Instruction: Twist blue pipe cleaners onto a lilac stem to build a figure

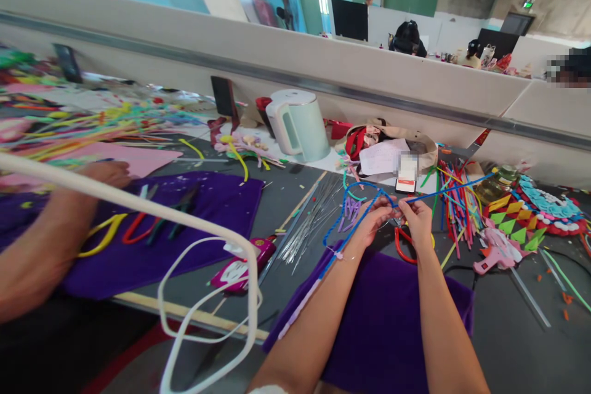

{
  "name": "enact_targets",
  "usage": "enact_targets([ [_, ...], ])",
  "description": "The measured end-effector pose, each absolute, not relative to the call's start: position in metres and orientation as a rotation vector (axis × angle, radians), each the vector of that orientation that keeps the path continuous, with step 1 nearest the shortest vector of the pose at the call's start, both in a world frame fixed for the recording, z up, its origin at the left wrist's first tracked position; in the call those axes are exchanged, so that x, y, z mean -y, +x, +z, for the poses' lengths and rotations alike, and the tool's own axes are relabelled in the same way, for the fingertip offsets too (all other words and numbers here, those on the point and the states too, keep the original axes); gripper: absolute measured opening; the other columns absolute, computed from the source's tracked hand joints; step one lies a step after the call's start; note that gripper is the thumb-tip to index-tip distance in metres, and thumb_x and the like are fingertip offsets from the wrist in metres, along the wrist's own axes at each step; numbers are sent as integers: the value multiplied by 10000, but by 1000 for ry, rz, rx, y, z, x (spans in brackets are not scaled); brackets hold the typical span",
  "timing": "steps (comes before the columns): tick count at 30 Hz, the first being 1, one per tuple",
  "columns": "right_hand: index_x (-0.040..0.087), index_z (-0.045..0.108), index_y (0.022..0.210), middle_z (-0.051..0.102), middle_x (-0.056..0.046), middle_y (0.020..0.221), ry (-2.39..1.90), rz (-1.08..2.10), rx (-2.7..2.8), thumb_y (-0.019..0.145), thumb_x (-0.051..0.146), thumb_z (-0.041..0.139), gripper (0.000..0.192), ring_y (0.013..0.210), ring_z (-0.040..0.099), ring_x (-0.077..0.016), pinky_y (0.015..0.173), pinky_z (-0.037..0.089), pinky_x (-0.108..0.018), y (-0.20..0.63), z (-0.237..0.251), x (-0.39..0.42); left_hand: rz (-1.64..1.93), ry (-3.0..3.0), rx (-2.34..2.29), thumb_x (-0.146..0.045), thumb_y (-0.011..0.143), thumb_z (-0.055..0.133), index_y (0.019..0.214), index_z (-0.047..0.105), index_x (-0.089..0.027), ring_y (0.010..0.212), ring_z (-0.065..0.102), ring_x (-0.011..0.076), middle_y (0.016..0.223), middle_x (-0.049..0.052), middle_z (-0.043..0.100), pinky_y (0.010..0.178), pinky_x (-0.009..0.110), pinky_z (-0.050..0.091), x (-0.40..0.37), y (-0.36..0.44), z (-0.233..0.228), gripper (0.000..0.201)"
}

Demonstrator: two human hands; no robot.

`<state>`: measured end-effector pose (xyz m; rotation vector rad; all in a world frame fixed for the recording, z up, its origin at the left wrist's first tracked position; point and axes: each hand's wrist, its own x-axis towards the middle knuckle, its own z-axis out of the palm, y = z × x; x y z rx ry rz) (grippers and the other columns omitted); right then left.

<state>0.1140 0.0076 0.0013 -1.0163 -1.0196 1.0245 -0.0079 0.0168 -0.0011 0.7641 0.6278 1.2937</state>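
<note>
The blue pipe cleaner (418, 199) is pinched between left hand (376, 220) and right hand (418, 217), just beyond the purple cloth (392, 320) on the bench (508, 332).

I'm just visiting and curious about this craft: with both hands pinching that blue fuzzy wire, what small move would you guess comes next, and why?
Probably a small twist or bend where the left hand and right hand meet on the blue fuzzy pipe-cleaner wire. Both pinch it at nearly one spot, a loop already curves up on the left, and the free end runs straight to the right, unshaped.
</note>
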Motion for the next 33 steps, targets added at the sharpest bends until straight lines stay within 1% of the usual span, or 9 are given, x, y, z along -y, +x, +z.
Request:
enact_targets([
  [6,166,621,809,620,13,603,-996,1030,1031,713,371,667,231,509,568,-108,394,404,-187,115,-1,-8,1307,794,-675,-147,598,723,866,681,-121,672,661,175,721,23,652,682,288,523,-16,-8,-1,273],
  [10,165,624,803,616,15,604,-999,1028,1025,704,381,674,242,483,544,-95,392,397,-186,115,-1,-8,1315,795,-670,-155,600,714,879,680,-129,662,657,176,715,15,646,686,310,530,-16,-7,-2,281],
  [12,163,624,798,618,12,610,-998,1036,1024,699,386,678,249,486,545,-95,398,400,-190,115,0,-8,1316,792,-673,-153,596,713,863,677,-130,665,657,175,721,16,652,686,313,531,-17,-7,-3,270],
  [16,167,624,799,621,11,620,-984,1050,1030,701,385,677,245,509,558,-103,402,403,-192,115,0,-8,1323,787,-674,-140,582,712,788,659,-130,663,660,171,722,27,672,658,282,524,-18,-6,-5,213],
  [22,174,619,803,629,11,625,-973,1078,1007,687,381,691,248,508,563,-104,392,400,-189,114,3,-6,1325,746,-670,-126,570,687,794,645,-131,683,663,192,733,40,689,660,302,521,-18,-5,-7,229],
  [29,161,619,806,644,3,617,-944,1122,953,673,381,709,272,491,568,-101,395,413,-189,112,5,-5,1338,740,-629,-109,583,675,779,642,-142,663,652,172,657,6,661,665,289,504,-17,-5,-5,202],
  [33,160,621,794,639,8,598,-921,1133,923,666,368,716,262,470,552,-92,391,411,-186,111,5,-6,1331,734,-627,-98,578,675,779,648,-140,628,639,146,681,10,672,639,258,489,-17,-5,-4,207],
])
